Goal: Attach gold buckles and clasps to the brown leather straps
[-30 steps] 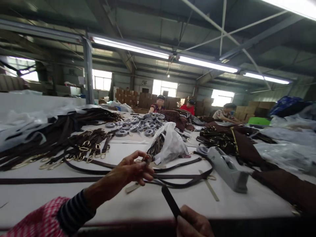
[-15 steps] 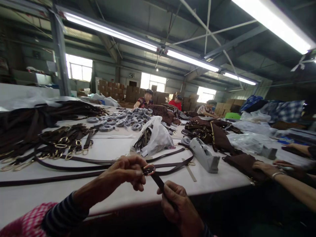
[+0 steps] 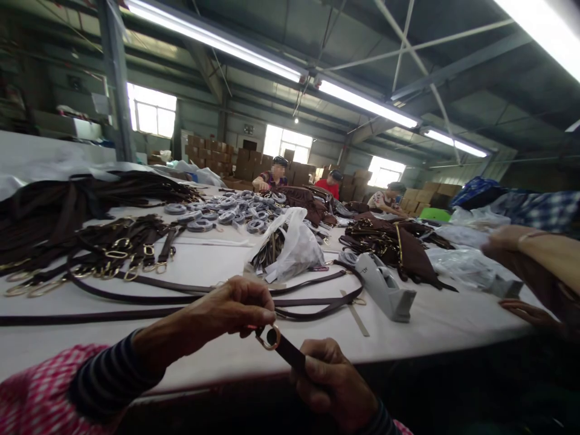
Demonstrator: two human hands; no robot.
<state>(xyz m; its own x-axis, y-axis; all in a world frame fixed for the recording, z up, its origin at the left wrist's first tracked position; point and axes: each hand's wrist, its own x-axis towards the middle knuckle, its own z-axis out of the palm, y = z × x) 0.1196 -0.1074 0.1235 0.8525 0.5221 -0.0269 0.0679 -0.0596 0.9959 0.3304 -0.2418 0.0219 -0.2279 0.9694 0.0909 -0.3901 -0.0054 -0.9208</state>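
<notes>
The white table (image 3: 203,260) is the largest thing, and the grey tape dispenser (image 3: 385,290) stands on it, near its front edge. Far to the left of the dispenser lies a wide heap of dark straps (image 3: 67,205), with gold clips at the ends. Behind the dispenser are stacked brown pouches (image 3: 385,241), and farther behind there are 3 people (image 3: 274,175). At its right, another person's forearm (image 3: 553,254) reaches in above brown material. At its left stands the plastic bag (image 3: 301,248), and a long dark strap (image 3: 109,316) lies in front of this bag.

In front of the dispenser and to its left are the 2 hands. The right hand (image 3: 330,374) has its fingers closed around the short dark strap (image 3: 290,353). The left hand (image 3: 240,308) has bent fingers, and its thumb and forefinger are pinched together on the gold buckle (image 3: 270,338). The buckle is between the 2 hands, and the rounded strap end shows inside its ring.
</notes>
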